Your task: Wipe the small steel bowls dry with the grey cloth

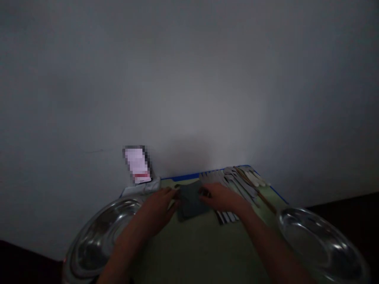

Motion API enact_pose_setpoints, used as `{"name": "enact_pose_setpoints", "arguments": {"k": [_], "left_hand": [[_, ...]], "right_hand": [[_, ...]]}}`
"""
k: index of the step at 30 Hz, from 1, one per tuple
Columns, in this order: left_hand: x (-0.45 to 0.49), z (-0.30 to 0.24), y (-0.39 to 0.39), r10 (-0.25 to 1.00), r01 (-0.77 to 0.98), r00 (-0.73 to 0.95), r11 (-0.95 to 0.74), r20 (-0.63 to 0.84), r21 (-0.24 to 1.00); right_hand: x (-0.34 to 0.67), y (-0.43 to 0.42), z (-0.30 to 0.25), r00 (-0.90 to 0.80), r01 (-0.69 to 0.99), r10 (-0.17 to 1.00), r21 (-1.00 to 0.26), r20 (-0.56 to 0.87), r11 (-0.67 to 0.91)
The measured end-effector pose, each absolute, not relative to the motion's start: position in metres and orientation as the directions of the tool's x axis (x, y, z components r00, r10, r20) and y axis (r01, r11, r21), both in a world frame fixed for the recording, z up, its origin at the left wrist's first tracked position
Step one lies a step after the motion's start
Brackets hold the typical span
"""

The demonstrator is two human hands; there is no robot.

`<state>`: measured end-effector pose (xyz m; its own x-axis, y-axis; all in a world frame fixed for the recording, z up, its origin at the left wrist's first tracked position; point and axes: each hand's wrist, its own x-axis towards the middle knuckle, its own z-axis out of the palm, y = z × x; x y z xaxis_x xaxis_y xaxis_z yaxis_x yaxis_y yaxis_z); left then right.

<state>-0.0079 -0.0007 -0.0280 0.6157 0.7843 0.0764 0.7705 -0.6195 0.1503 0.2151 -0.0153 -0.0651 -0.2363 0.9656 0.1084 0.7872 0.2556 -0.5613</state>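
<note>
A dark grey cloth (191,201) lies on a green mat (201,244) in front of me. My left hand (161,203) grips its left edge with curled fingers. My right hand (220,197) holds its right edge, fingers closed on the fabric. Both forearms reach in from the bottom of the view. The scene is dim and the fingers show only in part.
A row of spoons and other cutlery (239,179) lies at the mat's far right. A steel bowl (97,240) stands at the left, another steel bowl (319,244) at the right. A phone (137,165) leans against the grey wall behind.
</note>
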Motion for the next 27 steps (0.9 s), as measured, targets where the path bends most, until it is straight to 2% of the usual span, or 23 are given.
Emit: {"name": "enact_pose_setpoints", "arguments": {"k": [4, 7, 10, 13, 17, 25, 27], "left_hand": [[-0.056, -0.016, 0.012, 0.872, 0.854, 0.482, -0.49, 0.087, 0.176], [-0.092, -0.02, 0.024, 0.961, 0.959, 0.276, -0.273, -0.032, 0.074], [-0.115, -0.031, 0.032, 0.986, 0.99, 0.142, -0.141, -0.093, 0.012], [-0.125, -0.037, 0.037, 0.995, 0.997, 0.074, -0.073, -0.067, 0.018], [-0.137, -0.034, 0.042, 1.0, 0.999, 0.008, -0.008, -0.014, 0.033], [-0.158, -0.007, 0.033, 0.996, 0.983, -0.011, -0.005, 0.086, 0.181], [-0.156, -0.001, 0.029, 0.992, 0.982, 0.006, -0.03, 0.124, 0.186]], "right_hand": [[0.189, -0.007, -0.075, -0.346, 0.777, 0.938, -0.55, 0.033, 0.306], [0.167, -0.007, -0.091, -0.357, 0.753, 0.931, -0.567, 0.075, 0.334], [0.149, -0.008, -0.11, -0.306, 0.753, 0.945, -0.578, 0.116, 0.315], [0.137, -0.01, -0.129, -0.254, 0.781, 0.954, -0.547, 0.161, 0.3], [0.13, -0.014, -0.146, -0.243, 0.812, 0.94, -0.479, 0.24, 0.333], [0.131, -0.013, -0.149, -0.248, 0.813, 0.928, -0.461, 0.276, 0.355], [0.13, -0.014, -0.15, -0.221, 0.823, 0.934, -0.461, 0.28, 0.333]]}}
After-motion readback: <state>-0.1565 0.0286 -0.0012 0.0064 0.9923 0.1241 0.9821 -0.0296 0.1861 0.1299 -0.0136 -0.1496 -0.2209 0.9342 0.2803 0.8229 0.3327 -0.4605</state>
